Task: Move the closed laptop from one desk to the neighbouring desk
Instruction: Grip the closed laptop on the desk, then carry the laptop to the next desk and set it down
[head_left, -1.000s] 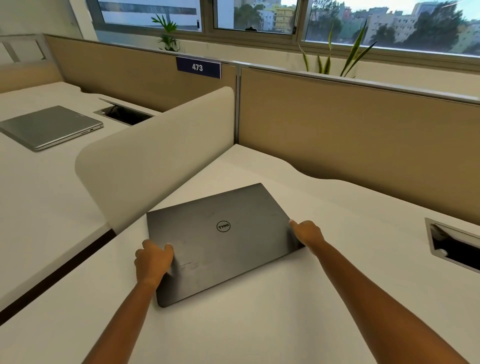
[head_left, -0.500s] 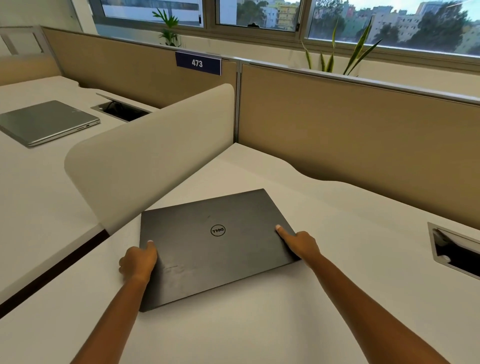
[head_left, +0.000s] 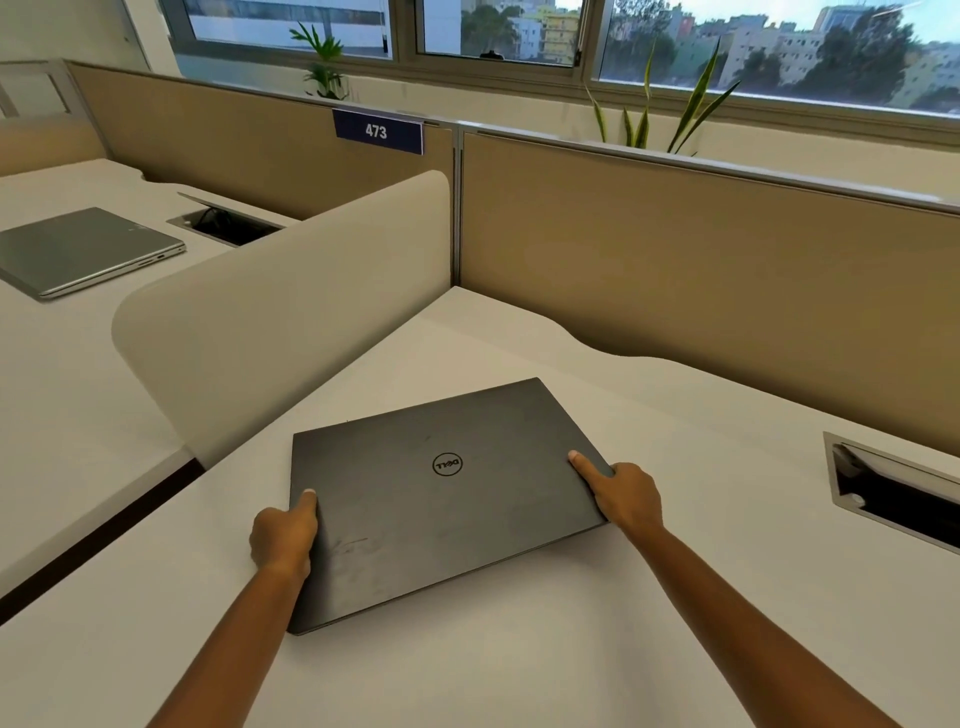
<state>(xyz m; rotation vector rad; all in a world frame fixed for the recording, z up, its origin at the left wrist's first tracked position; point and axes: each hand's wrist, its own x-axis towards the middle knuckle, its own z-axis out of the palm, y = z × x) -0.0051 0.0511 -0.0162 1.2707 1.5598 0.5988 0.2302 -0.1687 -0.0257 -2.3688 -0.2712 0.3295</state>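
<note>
A closed dark grey laptop (head_left: 436, 499) with a round logo on its lid lies flat on the white desk (head_left: 675, 597) in front of me. My left hand (head_left: 283, 538) grips its left edge, thumb on the lid and fingers curled under the side. My right hand (head_left: 626, 493) holds the right edge, thumb pressed on the lid. The neighbouring white desk (head_left: 62, 395) lies to the left, beyond a low cream divider (head_left: 280, 312).
A closed silver laptop (head_left: 83, 252) rests on the left desk beside an open cable hatch (head_left: 226, 226). Another cable hatch (head_left: 893, 491) is sunk into my desk at right. Tan partition panels (head_left: 701, 270) with a "473" sign (head_left: 377, 131) close the back.
The laptop has turned slightly, and both hands have shifted along its side edges, their thumbs now on the lid. It still lies on the same desk.
</note>
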